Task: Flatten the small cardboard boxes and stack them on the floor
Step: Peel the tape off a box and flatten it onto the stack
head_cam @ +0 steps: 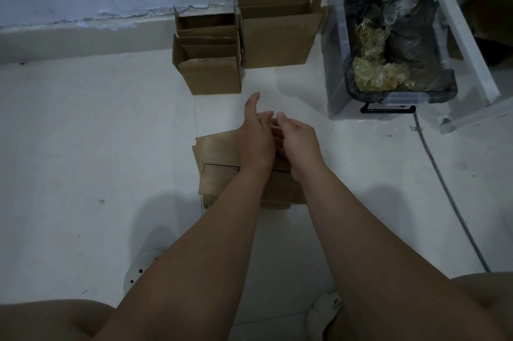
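Both hands — left hand (256,138), right hand (298,143) — meet above the stack of flattened boxes (219,163) on the floor (97,132), perhaps pinching a tape scrap; open boxes (211,63) stand beyond.

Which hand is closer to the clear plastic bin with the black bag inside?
The right hand. It hovers over the flattened boxes, on the side toward the plastic bin. The left hand is beside it, farther from the bin.
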`<state>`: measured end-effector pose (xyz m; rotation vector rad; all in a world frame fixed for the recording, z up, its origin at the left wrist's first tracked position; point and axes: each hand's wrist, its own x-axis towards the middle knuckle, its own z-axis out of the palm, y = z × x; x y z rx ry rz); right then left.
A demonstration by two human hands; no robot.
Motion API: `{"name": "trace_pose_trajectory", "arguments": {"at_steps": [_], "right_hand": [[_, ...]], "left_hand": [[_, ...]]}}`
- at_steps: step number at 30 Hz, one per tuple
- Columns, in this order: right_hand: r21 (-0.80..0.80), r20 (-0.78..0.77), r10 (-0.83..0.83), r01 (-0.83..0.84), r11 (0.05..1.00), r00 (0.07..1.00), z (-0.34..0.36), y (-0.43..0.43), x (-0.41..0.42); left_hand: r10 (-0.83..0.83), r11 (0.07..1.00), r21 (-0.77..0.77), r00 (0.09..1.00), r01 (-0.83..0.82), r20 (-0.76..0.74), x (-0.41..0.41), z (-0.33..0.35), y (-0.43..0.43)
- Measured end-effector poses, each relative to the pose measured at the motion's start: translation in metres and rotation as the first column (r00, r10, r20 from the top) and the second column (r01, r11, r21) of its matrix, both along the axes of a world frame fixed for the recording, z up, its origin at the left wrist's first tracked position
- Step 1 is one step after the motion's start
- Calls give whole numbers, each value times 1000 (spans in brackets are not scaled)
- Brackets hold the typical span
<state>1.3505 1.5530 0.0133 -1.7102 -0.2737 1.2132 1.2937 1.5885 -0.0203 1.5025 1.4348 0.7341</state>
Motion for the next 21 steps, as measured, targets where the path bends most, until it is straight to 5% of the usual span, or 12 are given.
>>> {"name": "trace_pose_trajectory", "arguments": {"at_steps": [5,11,15,21], "right_hand": [[35,-48,-11,13,999,999,2,2,1],[87,-2,-246,246,965,969,-1,2,7],[57,-7,-435,435,899,900,-8,-1,18],[44,125,-450,448,893,884,-7,14,35]], "left_hand": [[-67,995,74,997,69,-31,1,2,2],[-214,972,84,974,220,-76,-3,9,6],[-410,869,166,867,465,-282,-13,8,8],[-336,813,299,822,500,-460,-16,5,-2]]}}
